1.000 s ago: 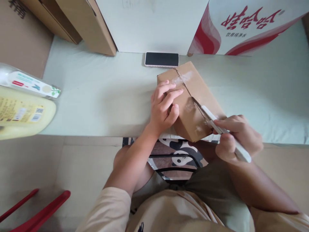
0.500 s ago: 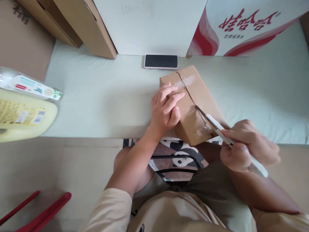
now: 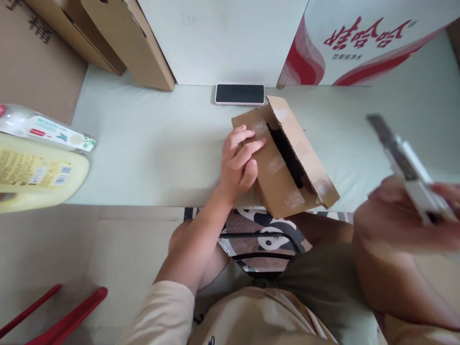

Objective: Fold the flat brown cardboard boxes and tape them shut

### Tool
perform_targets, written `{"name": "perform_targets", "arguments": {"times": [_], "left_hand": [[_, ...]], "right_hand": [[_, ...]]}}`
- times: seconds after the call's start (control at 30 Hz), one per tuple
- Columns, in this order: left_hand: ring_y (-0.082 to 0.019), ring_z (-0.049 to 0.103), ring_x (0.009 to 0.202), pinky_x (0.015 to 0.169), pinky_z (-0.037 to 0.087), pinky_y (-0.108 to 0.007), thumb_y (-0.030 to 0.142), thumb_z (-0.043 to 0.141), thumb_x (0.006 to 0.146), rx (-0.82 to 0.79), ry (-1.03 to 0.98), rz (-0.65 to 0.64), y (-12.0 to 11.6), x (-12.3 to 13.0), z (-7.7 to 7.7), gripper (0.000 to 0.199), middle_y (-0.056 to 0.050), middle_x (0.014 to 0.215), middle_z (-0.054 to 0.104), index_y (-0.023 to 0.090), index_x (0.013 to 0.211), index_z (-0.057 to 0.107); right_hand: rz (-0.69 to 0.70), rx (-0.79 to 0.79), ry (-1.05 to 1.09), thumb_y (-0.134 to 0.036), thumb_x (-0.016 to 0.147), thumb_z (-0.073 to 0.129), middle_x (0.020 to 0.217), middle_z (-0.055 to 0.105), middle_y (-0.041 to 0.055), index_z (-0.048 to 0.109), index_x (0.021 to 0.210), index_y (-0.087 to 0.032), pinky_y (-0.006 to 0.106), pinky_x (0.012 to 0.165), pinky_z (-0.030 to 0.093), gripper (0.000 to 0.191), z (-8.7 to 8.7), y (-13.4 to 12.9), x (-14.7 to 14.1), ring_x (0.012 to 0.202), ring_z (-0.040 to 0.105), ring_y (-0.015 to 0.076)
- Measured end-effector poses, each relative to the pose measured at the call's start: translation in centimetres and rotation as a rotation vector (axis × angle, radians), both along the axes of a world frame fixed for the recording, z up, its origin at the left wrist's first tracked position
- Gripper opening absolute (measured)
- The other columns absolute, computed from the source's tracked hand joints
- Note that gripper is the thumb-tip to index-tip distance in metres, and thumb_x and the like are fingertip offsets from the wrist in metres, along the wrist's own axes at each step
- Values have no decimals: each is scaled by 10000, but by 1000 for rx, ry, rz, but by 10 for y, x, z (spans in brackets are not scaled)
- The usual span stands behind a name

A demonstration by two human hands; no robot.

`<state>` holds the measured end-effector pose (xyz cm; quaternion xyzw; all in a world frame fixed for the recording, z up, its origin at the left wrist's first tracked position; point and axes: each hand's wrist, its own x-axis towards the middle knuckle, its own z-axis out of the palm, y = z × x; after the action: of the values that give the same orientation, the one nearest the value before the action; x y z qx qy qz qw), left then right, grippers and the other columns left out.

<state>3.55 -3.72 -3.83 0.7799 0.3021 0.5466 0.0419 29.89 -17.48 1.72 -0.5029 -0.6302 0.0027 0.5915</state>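
A small cardboard box (image 3: 278,175) sits at the table's front edge, turned at an angle. Its right top flap (image 3: 304,148) is raised, leaving a dark gap along the middle; the contents cannot be made out. My left hand (image 3: 239,160) holds the box on its left side, two fingers stretched over the left flap and the thumb bent at the near side. Off to the right, apart from the box, my right hand (image 3: 406,220) is closed around a white utility knife (image 3: 413,177). The knife's blade is out and points up and away to the left, slightly blurred.
A phone (image 3: 239,94) lies behind the box, before a large white carton (image 3: 226,38) and a red-and-white carton (image 3: 345,62). Brown cartons (image 3: 143,52) stand back left. A clear bottle (image 3: 53,132) and a yellow jug (image 3: 39,175) lie at the left.
The knife has left the box's seam and swung up to the right in my right hand. The right flap has lifted, opening a gap. My left hand stays on the box.
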Motion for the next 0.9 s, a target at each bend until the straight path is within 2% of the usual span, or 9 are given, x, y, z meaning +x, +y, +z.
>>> {"name": "perform_targets", "arguments": {"times": [0.1,0.2,0.3,0.37,0.47,0.53,0.6,0.73,0.9], "left_hand": [[-264,602,1390,1257,463,-510,520,208,1097,-70,51,6,3,-9,0,520,-97,1342,656,310,1330,623],[-276,579,1423,1260,454,-520,531,270,1091,-120,16,-36,7,-17,-1,482,-87,1369,655,333,1335,636],[-278,577,1427,1260,446,-504,635,329,1065,-217,-126,-51,12,-23,-2,500,-71,1362,662,370,1281,694],[-293,580,1427,1271,426,-505,730,350,1029,-357,-313,-51,17,-26,-3,573,-71,1366,672,355,1210,744],[-346,565,1456,1250,429,-530,830,363,956,-759,-620,-96,27,-33,-3,723,-100,1395,708,265,1147,772],[-367,586,1441,1190,482,-519,860,414,897,-1013,-753,-136,32,-39,-2,779,-121,1386,739,218,1164,766],[-350,666,1338,1095,548,-468,811,607,822,-1123,-802,-125,34,-45,1,710,-120,1306,781,205,1156,764],[-258,763,1078,938,602,-358,526,948,610,-1146,-728,-110,31,-52,8,578,-64,1137,824,224,1068,766],[-248,772,1087,955,620,-369,450,941,657,-1157,-749,-183,31,-55,6,560,-76,1207,813,222,1134,756]], "right_hand": [[-219,-11,-77,-484,1055,525,882,695,82,664,1190,-229,362,611,489,320,-15,29,1,735,682,214],[-312,-413,-312,-416,941,627,1004,753,139,702,1249,-176,481,820,583,398,-38,55,6,921,703,291],[-356,-726,-464,-449,857,633,1124,747,209,693,1358,-122,595,940,556,601,-58,68,12,1061,669,386],[-372,-841,-511,-480,856,619,1210,723,244,671,1421,-115,631,976,530,675,-65,69,14,1135,643,438],[-354,-898,-533,-533,849,632,1343,665,266,601,1522,-137,692,1000,498,781,-70,65,15,1229,603,501],[-306,-868,-536,-585,823,665,1467,594,271,582,1540,-167,738,1012,479,834,-72,62,16,1328,546,546],[-191,-784,-529,-635,815,673,1534,545,254,614,1493,-197,761,1057,459,809,-76,61,18,1421,482,556],[206,-560,-449,-600,885,629,1503,585,203,605,1461,-224,693,1210,420,688,-79,63,23,1460,507,463],[436,-535,-298,-453,882,692,1624,504,174,479,1571,-243,627,1239,450,751,-69,60,19,1520,486,416]]}}
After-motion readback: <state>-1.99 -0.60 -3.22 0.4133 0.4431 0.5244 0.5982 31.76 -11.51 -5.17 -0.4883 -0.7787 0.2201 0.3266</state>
